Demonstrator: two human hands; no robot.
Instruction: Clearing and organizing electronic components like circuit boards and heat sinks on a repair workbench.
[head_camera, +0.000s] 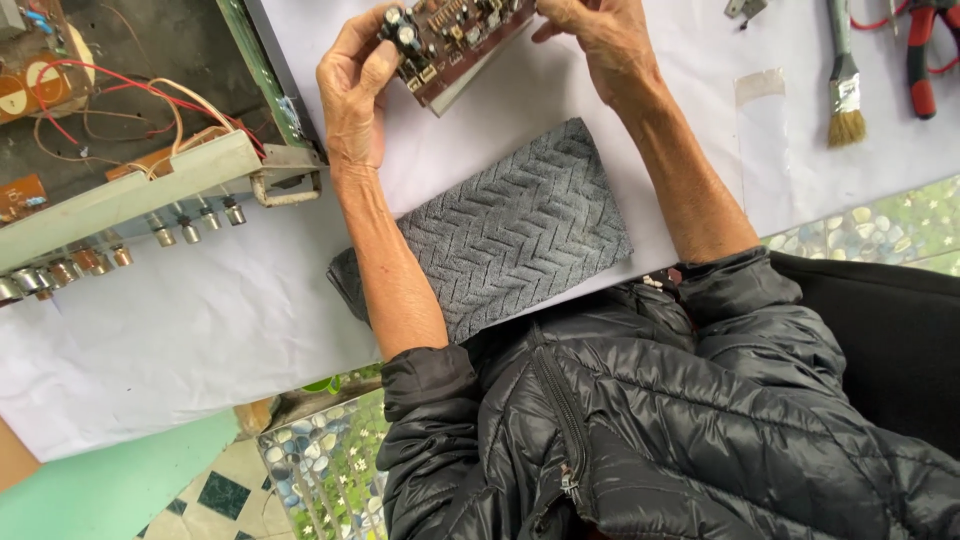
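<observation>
A brown circuit board (455, 45) with capacitors and small parts is held tilted above the table, near the top of the head view. My left hand (355, 85) grips its left end with fingers curled over the components. My right hand (590, 35) holds its right end at the frame's top edge. Below the board a grey textured cloth (520, 230) lies on the white sheet (200, 330) covering the table. Both forearms come out of black puffer jacket sleeves.
An opened amplifier chassis (130, 190) with red wires and a row of knob shafts sits at the left. A paintbrush (845, 100) and red-handled pliers (920, 60) lie at the top right. Patterned tabletop (880, 225) shows beyond the sheet.
</observation>
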